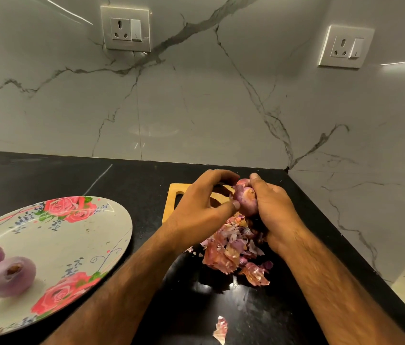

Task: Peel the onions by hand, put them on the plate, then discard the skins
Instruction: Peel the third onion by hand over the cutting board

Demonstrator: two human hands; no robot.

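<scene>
My right hand (272, 205) grips a purple-red onion (246, 199) above a wooden cutting board (171, 195). My left hand (203, 200) has its thumb and fingers curled against the onion's skin on its left side. A heap of torn onion skins (231, 250) lies on the black counter just below my hands. One loose skin scrap (221, 329) lies nearer to me. At the left, a flowered plate (72, 240) carries two peeled onions (9, 276), one of them cut off by the frame's edge.
The black counter (72, 175) ends at a marble wall behind and at the right, forming a corner. Two wall sockets (125, 28) (345, 46) sit high on the wall. The counter's right edge runs diagonally beside my right forearm.
</scene>
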